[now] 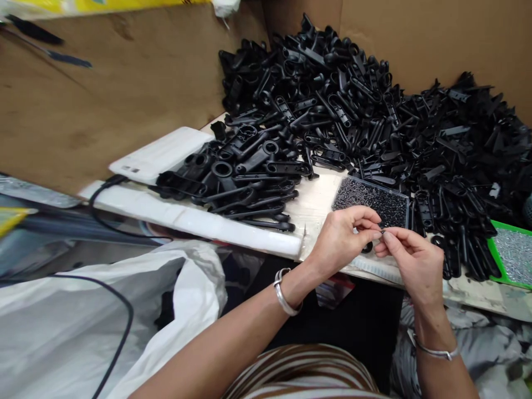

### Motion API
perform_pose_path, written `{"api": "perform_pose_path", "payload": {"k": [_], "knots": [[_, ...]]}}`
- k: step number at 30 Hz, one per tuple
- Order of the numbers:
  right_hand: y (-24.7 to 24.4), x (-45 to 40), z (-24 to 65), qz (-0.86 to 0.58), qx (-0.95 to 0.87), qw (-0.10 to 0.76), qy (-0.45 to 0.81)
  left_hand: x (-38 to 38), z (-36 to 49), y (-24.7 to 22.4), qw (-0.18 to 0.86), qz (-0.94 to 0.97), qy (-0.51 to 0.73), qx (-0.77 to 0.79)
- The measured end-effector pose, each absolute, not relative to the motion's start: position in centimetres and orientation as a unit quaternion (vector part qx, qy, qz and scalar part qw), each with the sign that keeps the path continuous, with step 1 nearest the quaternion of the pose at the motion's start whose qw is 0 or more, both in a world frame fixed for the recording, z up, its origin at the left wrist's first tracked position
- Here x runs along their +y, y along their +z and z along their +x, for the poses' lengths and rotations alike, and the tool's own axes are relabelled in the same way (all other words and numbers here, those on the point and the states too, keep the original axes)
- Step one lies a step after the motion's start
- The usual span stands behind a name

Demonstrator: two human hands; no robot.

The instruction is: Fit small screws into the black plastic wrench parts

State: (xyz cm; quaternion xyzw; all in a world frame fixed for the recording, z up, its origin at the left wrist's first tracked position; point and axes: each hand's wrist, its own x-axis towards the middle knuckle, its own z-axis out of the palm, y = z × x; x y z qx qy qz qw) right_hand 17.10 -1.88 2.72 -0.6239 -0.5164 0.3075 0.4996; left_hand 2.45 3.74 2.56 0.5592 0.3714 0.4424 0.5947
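Pale worktable [315, 195]; tiny dark part [382, 231] pinched between hands [417, 265], near box [408, 210].

A flat white box [160, 155] lies at the left end of the table [313, 197], a black cable [116, 180] at its near corner. A white foam strip [195, 218] runs along the left part of the front edge. A brown board [103, 94] stands along the left edge, and cardboard [436, 39] rises at the back. Below the front edge, a white bag [75, 343] sits left, crossed by another cable [131, 313]; greyish plastic [486, 338] lies right.
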Motion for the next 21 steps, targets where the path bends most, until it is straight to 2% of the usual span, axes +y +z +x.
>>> {"api": "perform_pose_path", "payload": {"k": [7, 11, 13, 17, 19, 21], "knots": [[2.8, -2.0, 16.9, -0.618, -0.647, 0.428, 0.128, 3.3, 2.7, 2.0, 0.573, 0.576, 0.445, 0.377], [2.8, -1.7, 17.1, -0.624, -0.667, 0.395, 0.101, 3.4, 2.0, 2.3, 0.55, 0.623, 0.417, 0.367], [2.7, -1.7, 17.4, -0.628, -0.661, 0.396, 0.109, 3.4, 1.1, 2.5, 0.476, 0.699, 0.39, 0.363], [2.2, -2.3, 18.6, -0.641, -0.65, 0.387, 0.13, 3.5, -1.4, 2.3, 0.217, 0.869, 0.28, 0.345], [1.6, -2.7, 19.1, -0.644, -0.656, 0.369, 0.133, 3.4, -2.2, 1.8, 0.161, 0.896, 0.23, 0.343], [1.2, -3.1, 19.5, -0.642, -0.671, 0.349, 0.127, 3.3, -2.4, 1.0, 0.159, 0.901, 0.208, 0.346]]}}
